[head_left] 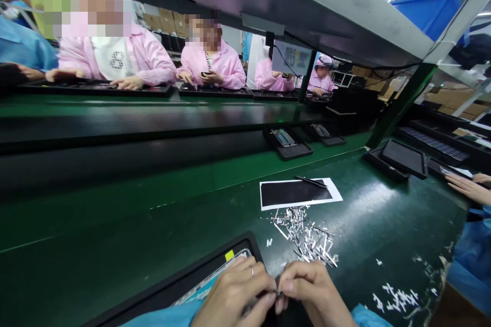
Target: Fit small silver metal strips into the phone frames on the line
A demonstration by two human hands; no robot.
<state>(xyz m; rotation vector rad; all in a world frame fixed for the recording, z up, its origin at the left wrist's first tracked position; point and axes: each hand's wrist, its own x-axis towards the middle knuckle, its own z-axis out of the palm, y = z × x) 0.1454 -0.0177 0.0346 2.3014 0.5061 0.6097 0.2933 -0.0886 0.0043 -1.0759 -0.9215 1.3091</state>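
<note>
Sliver (277, 294), perhaps, pinched between opposed fingertips (287, 280)

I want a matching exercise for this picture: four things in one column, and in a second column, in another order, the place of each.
Things:
1. Slim black tweezers
2. Pile of silver metal strips
3. Small yellow square label
4. Bright blue plastic crate

Places:
A. Above the grey overhead shelf
B. In the black tray, near the left hand
C. On the white paper sheet
D. On the green belt, just below that sheet

Pairs: 1-C, 2-D, 3-B, 4-A
</note>
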